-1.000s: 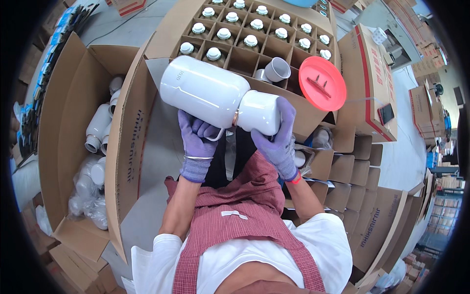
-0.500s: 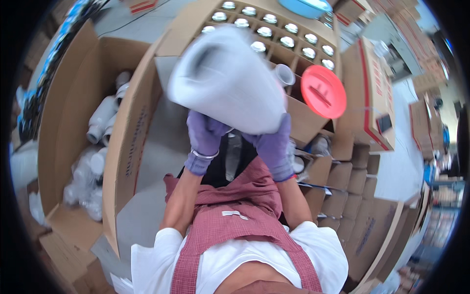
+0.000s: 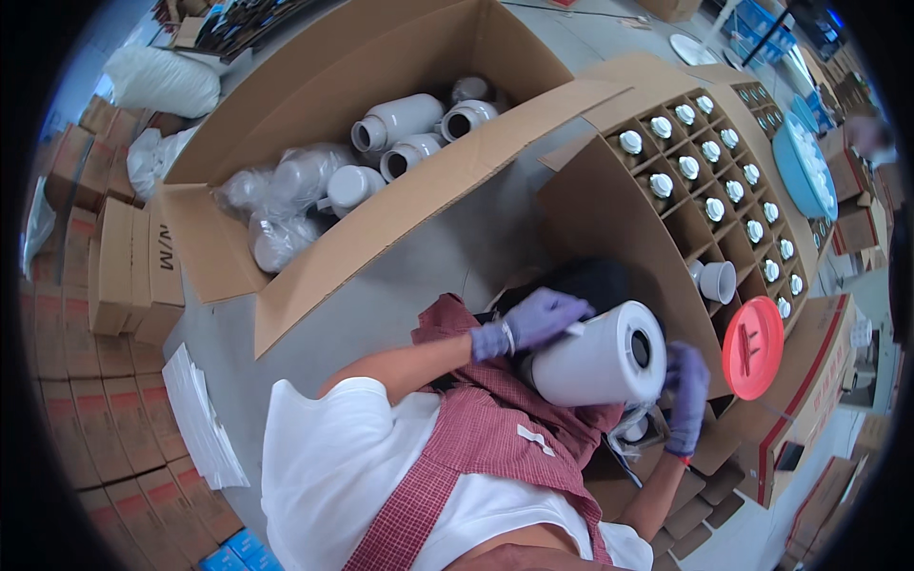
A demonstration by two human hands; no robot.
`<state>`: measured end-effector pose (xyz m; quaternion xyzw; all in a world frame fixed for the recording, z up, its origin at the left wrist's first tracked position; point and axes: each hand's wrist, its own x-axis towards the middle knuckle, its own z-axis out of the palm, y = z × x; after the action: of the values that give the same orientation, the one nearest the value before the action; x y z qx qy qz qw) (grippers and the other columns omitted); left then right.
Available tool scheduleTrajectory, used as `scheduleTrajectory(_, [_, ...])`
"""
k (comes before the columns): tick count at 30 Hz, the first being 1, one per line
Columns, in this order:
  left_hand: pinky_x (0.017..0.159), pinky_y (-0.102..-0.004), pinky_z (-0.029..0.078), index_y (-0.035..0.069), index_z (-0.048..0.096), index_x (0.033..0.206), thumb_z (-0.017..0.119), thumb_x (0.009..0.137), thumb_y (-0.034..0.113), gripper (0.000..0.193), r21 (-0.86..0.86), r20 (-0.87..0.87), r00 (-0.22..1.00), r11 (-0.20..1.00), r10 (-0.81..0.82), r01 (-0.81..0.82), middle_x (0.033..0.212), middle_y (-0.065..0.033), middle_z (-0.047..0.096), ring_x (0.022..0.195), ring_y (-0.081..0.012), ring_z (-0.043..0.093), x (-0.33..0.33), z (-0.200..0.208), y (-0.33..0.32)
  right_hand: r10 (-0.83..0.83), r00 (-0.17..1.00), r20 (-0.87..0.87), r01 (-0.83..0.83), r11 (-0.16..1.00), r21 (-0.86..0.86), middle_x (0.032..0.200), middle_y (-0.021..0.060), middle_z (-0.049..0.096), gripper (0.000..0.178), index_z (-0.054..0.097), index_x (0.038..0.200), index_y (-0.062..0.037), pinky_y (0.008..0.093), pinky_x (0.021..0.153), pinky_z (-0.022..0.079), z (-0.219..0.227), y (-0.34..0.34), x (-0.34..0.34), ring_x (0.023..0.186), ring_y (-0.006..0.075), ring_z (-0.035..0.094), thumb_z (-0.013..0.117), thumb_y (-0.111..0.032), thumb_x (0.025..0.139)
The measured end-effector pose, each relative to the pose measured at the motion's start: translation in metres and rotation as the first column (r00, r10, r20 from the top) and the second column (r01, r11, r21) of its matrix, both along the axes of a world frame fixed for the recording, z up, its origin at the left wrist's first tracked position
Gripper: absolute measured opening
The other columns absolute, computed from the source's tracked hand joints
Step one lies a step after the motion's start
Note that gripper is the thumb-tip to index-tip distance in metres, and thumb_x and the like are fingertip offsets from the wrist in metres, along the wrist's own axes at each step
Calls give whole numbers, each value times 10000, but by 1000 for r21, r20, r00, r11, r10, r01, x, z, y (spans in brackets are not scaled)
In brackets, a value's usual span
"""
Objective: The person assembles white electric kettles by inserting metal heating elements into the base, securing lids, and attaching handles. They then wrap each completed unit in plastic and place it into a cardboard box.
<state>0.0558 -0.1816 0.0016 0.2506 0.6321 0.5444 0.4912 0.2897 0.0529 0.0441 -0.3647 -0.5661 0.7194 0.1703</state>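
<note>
A white cylindrical casing (image 3: 595,364) lies tilted across my lap, the round dark opening in its end turned up and to the right. My left hand (image 3: 547,319), in a purple glove, is at the casing's upper left side. Its fingers are drawn together by a small white piece (image 3: 575,329) that I cannot identify. Also gloved in purple, my right hand (image 3: 687,390) has its bent fingers against the rim at the open end. The casing hides part of the fingertips.
On the left, a large cardboard box (image 3: 381,228) contains white jugs (image 3: 405,119) and plastic-wrapped pieces. To the right stands a divided carton (image 3: 685,228) of silvery-topped bottles. A red plate (image 3: 752,348) and a white cup (image 3: 716,282) rest there; a blue basin (image 3: 804,167) is beyond.
The casing has come down from in front of me onto my lap. My left hand has shifted to its side, my right to its open end. The view has swung leftward.
</note>
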Motion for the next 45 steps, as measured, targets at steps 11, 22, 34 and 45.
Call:
scheduleTrajectory(11, [1058, -499, 364, 125, 506, 1380, 725, 733, 563, 811, -231, -890, -57, 556, -452, -798, 1382, -138, 537, 1279, -337, 490, -304, 112, -240, 281, 958, 53, -284, 915, 288, 1156, 115, 663, 296, 617, 1233, 34, 288, 959, 473, 6, -43, -95, 1071, 166, 614, 508, -70, 978])
scheduleTrajectory(22, [816, -355, 551, 10, 696, 993, 646, 880, 217, 241, -248, -587, 809, 956, -19, -157, 958, -129, 719, 865, -241, 690, -327, 155, -201, 389, 895, 217, -439, 686, 580, 1177, 133, 647, 330, 616, 1242, 12, 302, 942, 478, 44, -22, -114, 1088, 197, 622, 582, -107, 935])
scheduleTrajectory(34, [1121, -414, 368, 12, 429, 1437, 448, 991, 571, 715, 609, 259, 942, 793, -214, 13, 1437, -157, 505, 1285, -254, 510, -174, 142, 139, 90, 830, -551, -332, 873, -357, 906, 119, 691, 284, 616, 1044, 0, 343, 680, 596, 64, 27, -214, 797, 215, 704, 553, -274, 998])
scheduleTrajectory(45, [949, -327, 516, -27, 636, 1229, 648, 885, 83, 361, 476, -17, 985, 868, 173, -144, 1139, -108, 696, 1053, -216, 662, -66, 8, 173, -91, 859, -504, 120, 992, 24, 1430, 224, 454, 607, 403, 1394, -19, 442, 1042, 466, 41, 75, -156, 1268, 315, 528, 626, -354, 939])
